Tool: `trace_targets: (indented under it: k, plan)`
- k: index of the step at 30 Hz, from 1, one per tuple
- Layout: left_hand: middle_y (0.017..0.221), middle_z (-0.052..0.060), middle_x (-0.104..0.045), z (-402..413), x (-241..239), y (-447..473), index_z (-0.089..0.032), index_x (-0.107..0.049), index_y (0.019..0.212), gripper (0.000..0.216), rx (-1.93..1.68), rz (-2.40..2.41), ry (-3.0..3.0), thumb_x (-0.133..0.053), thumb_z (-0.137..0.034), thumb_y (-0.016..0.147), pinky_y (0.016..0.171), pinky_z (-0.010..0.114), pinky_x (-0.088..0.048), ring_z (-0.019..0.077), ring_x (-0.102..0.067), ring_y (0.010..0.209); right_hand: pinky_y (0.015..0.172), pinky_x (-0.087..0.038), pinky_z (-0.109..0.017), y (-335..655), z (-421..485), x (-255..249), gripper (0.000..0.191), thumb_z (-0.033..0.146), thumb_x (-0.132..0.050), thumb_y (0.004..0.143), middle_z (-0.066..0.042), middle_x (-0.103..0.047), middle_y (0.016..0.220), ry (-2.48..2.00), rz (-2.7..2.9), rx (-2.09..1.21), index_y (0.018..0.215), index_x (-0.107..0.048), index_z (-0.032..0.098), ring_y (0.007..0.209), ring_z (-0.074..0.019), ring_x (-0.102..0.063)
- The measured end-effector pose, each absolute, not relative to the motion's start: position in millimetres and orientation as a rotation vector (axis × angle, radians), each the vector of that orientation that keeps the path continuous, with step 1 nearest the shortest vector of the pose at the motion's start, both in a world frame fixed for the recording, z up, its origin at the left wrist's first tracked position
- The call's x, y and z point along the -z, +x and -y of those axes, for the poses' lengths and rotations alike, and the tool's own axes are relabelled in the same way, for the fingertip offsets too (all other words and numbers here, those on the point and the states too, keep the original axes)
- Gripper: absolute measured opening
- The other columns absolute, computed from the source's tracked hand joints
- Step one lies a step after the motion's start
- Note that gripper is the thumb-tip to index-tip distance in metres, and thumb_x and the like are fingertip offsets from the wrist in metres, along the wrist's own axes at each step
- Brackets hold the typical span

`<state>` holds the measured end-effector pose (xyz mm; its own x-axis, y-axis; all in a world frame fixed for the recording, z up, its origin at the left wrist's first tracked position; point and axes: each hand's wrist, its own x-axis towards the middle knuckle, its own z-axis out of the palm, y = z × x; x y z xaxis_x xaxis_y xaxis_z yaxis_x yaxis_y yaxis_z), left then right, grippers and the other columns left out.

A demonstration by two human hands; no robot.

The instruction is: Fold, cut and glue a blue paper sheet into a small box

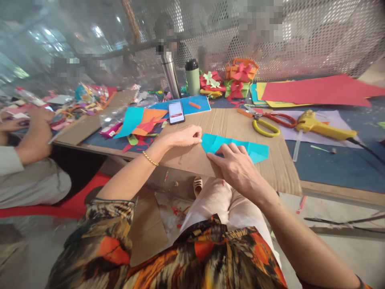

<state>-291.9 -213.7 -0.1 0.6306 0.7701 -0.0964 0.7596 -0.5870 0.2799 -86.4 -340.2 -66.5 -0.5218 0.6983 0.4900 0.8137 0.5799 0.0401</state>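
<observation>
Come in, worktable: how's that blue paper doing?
Right hand on blue paper; left hand by its left end, contact unclear. Paper creased, on cardboard. Scissors beyond, not touching.

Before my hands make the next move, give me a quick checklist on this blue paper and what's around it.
1. Blue paper lying on the cardboard: ok.
2. Right hand on the paper: ok.
3. Left hand gripping the paper: cannot tell; its fingertips are at the left end.
4. Cardboard free of tools: not ok, the scissors lie partly on it.
5. Scissors apart from the paper: ok, just beyond it.
6. Glue gun cool: cannot tell.
</observation>
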Motion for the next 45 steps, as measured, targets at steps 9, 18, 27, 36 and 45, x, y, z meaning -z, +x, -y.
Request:
trace_targets:
  k: [9, 18, 27, 36, 45]
  plan:
    - [0.101, 0.006, -0.056, 265, 9, -285, -0.024, -0.041, 0.087, 0.017, -0.094, -1.062, 2.639, -0.043, -0.022, 0.103, 0.089, 0.035, -0.044, 0.0207, -0.056, 0.094, 0.078, -0.026, -0.039, -85, 340, 71, 0.027, 0.02, -0.056, 0.105, -0.01, -0.066, 0.106, -1.152, 2.35, 0.379, 0.128, -0.072, 0.02, 0.093, -0.0256, -0.043]
    - [0.088, 0.0, -0.057, 229, -2, -282, -0.023, -0.045, 0.086, 0.013, 0.098, -1.043, 2.503, -0.057, -0.019, 0.091, 0.073, 0.031, -0.04, 0.0173, -0.052, 0.081, 0.07, -0.021, -0.038, -99, 342, 54, 0.017, 0.016, -0.056, 0.102, -0.009, -0.062, 0.086, -1.32, 2.458, 0.44, 0.102, -0.074, 0.018, 0.084, -0.0236, -0.044]
    - [0.092, 0.001, -0.058, 217, 1, -281, -0.021, -0.049, 0.089, 0.009, 0.118, -1.017, 2.45, -0.058, -0.02, 0.086, 0.074, 0.03, -0.04, 0.0167, -0.051, 0.082, 0.07, -0.023, -0.037, -105, 321, 48, 0.022, 0.017, -0.052, 0.104, -0.01, -0.062, 0.09, -1.279, 2.557, 0.382, 0.1, -0.073, 0.017, 0.087, -0.0235, -0.046]
    - [0.094, 0.002, -0.061, 224, -5, -277, -0.022, -0.05, 0.091, 0.008, 0.15, -1.016, 2.486, -0.055, -0.019, 0.086, 0.076, 0.03, -0.039, 0.0178, -0.053, 0.086, 0.07, -0.029, -0.036, -93, 330, 50, 0.024, 0.015, -0.05, 0.103, -0.008, -0.063, 0.086, -1.143, 2.531, 0.34, 0.093, -0.072, 0.017, 0.083, -0.0227, -0.046]
    - [0.095, 0.003, -0.061, 219, -5, -275, -0.02, -0.056, 0.092, 0.008, 0.184, -0.993, 2.511, -0.056, -0.02, 0.084, 0.078, 0.031, -0.039, 0.0182, -0.053, 0.085, 0.06, -0.022, -0.034, -90, 330, 32, 0.03, 0.022, -0.048, 0.106, -0.006, -0.067, 0.082, -1.354, 2.535, 0.241, 0.1, -0.078, 0.02, 0.074, -0.0176, -0.052]
